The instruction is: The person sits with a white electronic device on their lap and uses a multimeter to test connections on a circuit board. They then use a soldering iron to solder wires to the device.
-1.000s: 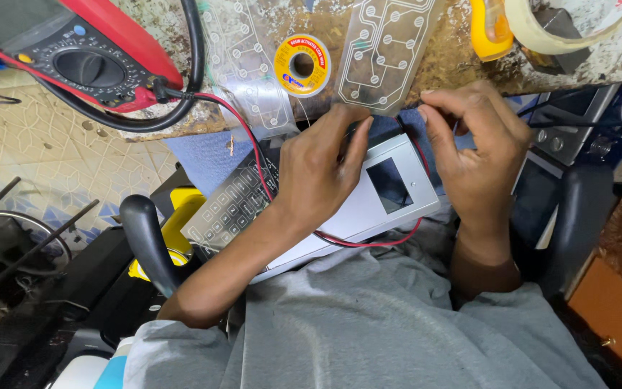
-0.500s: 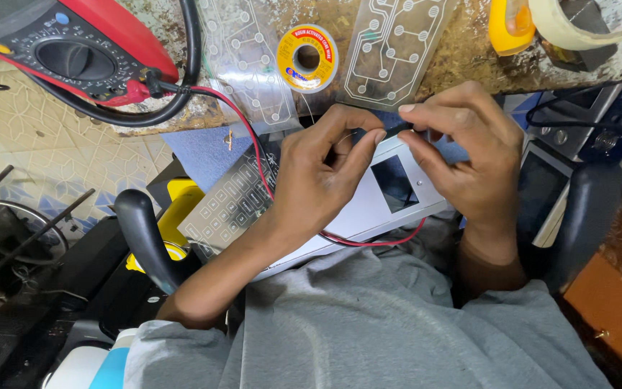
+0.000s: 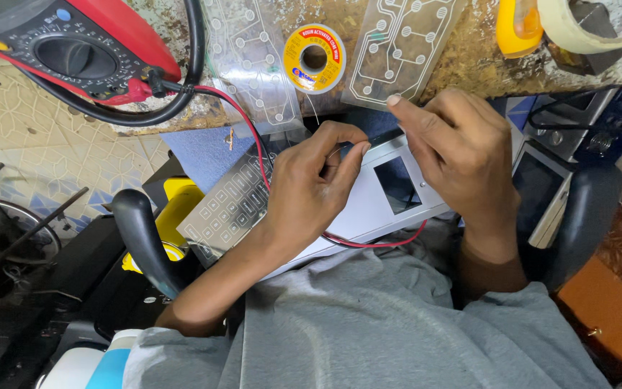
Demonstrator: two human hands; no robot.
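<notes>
A white device panel (image 3: 386,212) with a keypad (image 3: 228,205) and a rectangular window lies on my lap. My left hand (image 3: 311,194) rests on it, thumb and forefinger pinched on a thin solder wire (image 3: 312,108) that runs down from a yellow spool (image 3: 314,57). My right hand (image 3: 462,158) is closed on a dark slim tool (image 3: 386,137) at the panel's top edge, right beside my left fingertips. Most of that tool is hidden by the hand. A red lead (image 3: 242,130) passes under my left hand.
On the worn bench edge above lie a red multimeter (image 3: 73,50), two clear membrane circuit sheets (image 3: 397,50), a yellow bottle (image 3: 516,25) and a roll of tape (image 3: 584,29). A black chair armrest (image 3: 142,241) stands left, another at right (image 3: 584,216).
My hands have drawn closer together at the panel's top edge, and my right forefinger now stretches toward the bench edge. The view has tilted slightly.
</notes>
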